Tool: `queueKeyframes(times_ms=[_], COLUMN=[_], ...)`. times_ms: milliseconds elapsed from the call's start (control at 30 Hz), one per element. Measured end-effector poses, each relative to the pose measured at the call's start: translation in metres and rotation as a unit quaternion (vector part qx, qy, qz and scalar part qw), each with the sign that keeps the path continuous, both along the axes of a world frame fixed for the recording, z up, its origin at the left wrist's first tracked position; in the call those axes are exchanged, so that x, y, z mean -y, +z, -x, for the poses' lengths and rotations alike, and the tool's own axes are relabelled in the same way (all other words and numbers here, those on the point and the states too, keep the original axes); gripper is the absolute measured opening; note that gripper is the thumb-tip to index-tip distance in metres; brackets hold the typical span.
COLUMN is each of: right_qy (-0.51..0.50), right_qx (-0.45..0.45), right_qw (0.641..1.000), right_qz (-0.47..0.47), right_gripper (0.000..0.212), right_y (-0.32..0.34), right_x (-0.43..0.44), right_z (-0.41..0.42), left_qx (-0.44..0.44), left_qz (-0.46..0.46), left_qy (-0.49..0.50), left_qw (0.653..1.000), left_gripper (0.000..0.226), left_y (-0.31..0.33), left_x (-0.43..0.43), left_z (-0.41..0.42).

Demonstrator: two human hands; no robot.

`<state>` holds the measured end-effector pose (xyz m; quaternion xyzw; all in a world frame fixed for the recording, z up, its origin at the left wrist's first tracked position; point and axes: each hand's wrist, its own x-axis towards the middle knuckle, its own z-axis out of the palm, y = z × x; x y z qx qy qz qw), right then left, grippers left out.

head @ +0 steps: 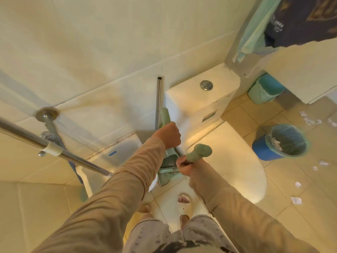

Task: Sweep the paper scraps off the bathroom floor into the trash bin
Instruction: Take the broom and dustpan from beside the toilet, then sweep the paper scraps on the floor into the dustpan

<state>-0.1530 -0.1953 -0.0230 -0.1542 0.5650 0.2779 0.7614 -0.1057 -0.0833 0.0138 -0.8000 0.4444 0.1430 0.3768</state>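
Head view: a metal rail (27,136) crowds the left. The left hand (168,134) and right hand (184,167) each curl round one of two green handles (200,151) beside the toilet (237,161). Right, open floor (284,179) holds one blue trash bin (262,150) and about eight paper scraps (296,200).

Tan long sleeves (127,179), cuffs ribbed, cover both arms. Below the right hand (184,167): grey trousers (200,232) (small dark pattern) and a white perforated slipper (185,209).

Toilet (237,161): centre, on floor (284,181).
Trash bin (260,148): right of toilet, on floor.
Paper scraps (296,200): some in bin, others on floor around it.
Dustpan (167,161): left of toilet, beside broom (200,151).
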Motion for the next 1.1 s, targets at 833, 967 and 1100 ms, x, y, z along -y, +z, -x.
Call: queueKeyframes(times_ms=[833, 967, 1100], right_qy=[-0.285, -0.267, -0.235], right_qx=[0.047, 0.037, 0.054], right_qw=[0.954, 0.955, 0.951], right_qz=[0.076, 0.124, 0.196], right_gripper=[0.045, 0.035, 0.026], right_y=[-0.018, -0.019, -0.022], right_x=[0.015, 0.032, 0.051], right_z=[0.269, 0.299, 0.34], left_qx=[0.027, 0.002, -0.034], left_qz=[0.014, 0.053, 0.072], left_qy=[-0.211, -0.162, -0.114], left_qw=[0.977, 0.985, 0.99], left_gripper=[0.021, 0.023, 0.024], left_y=[0.015, 0.01, 0.0], left_x=[0.06, 0.067, 0.077], left_z=[0.126, 0.142, 0.162])
